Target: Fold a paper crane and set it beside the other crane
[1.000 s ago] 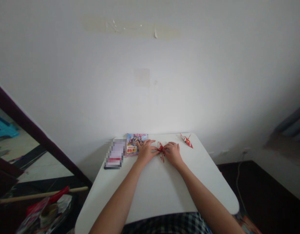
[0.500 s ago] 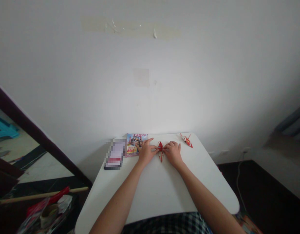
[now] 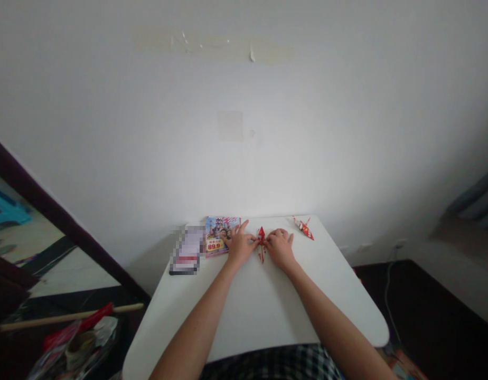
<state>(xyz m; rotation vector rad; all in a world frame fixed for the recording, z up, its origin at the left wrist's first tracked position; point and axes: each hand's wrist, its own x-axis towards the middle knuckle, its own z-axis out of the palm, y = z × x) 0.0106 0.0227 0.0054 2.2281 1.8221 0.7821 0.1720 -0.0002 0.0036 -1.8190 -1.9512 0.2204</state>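
Red-patterned folded paper [image 3: 261,244] is sitting mid-bench, toward the wall — the left hand [image 3: 240,245] and right hand [image 3: 280,247] are pinching it from opposite sides, while a paper crane [image 3: 303,228] is lying to the right.

The colourful leaflet [image 3: 218,235] shows "89.9" on yellow.

A single view looks from the person's head, forward and steeply down, above the near edge of the white table [image 3: 263,316], toward the wall [image 3: 327,132] at its far side
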